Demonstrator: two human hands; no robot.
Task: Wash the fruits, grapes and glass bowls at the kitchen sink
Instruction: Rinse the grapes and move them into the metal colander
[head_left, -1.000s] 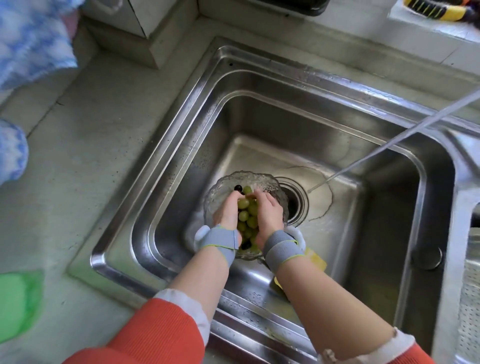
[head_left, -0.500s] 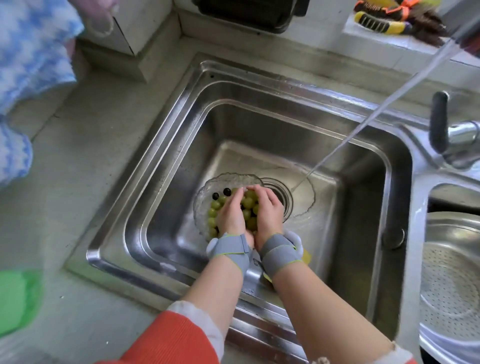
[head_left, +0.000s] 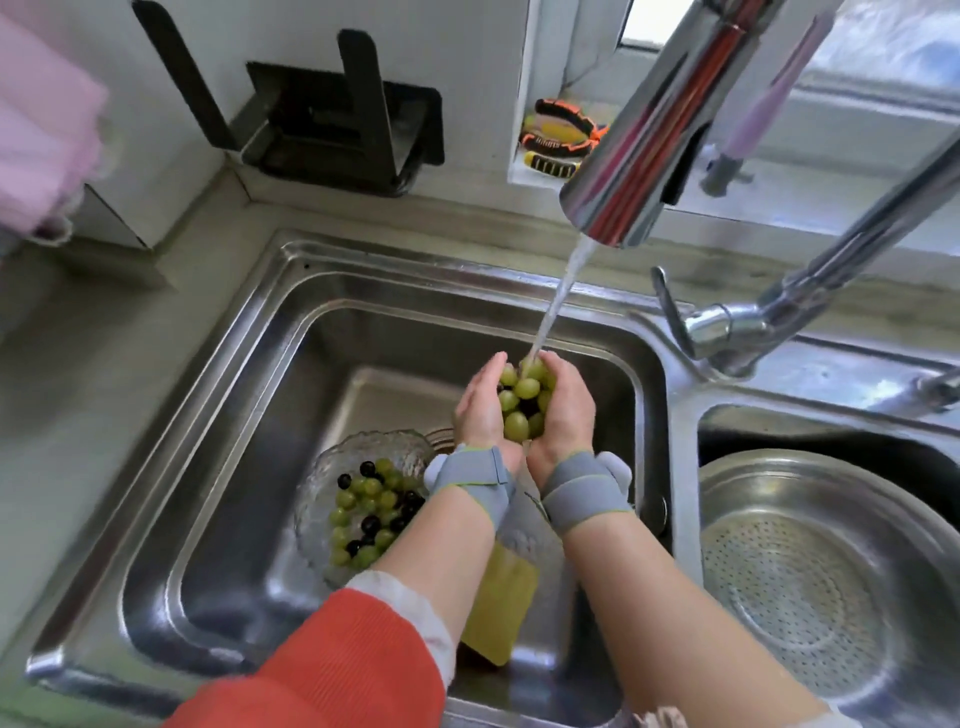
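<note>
Change: a second ago both hands were down in the glass bowl among the grapes; now they are lifted out of it, cupped together under the running water with a handful of grapes between them. The view has also tipped up, so the tap and the window ledge show.
Sleeves: an orange sleeve (head_left: 332, 660) on the left forearm, pushed back from the wrist; grey straps wrap both wrists.
Sponge: a yellow sponge (head_left: 498, 608) lies on the sink floor between the two forearms.
Glass bowl: the glass bowl (head_left: 332, 483) stands on the floor of the left basin, beside the left wrist, holding the rest of the green and dark grapes (head_left: 371, 512).
Colander: a perforated steel colander (head_left: 800, 587) sits in the right basin.
Left hand: the left hand (head_left: 480, 410) is curved round the left side of the handful, fingers pointing up and away.
Right hand: the right hand (head_left: 569, 410) curls round the right side, its heel touching the other hand's.
Held grapes: the handful of green grapes (head_left: 519, 402) is cupped between the palms, above the basin near the drain.
Water: the stream (head_left: 556, 306) lands on the top of the handful.
Sink: a steel double sink (head_left: 218, 395).
Tap: the chrome tap (head_left: 654, 135) hangs over the left basin.
Ledge: orange-and-black brushes (head_left: 558, 137) lie on the ledge behind.
</note>
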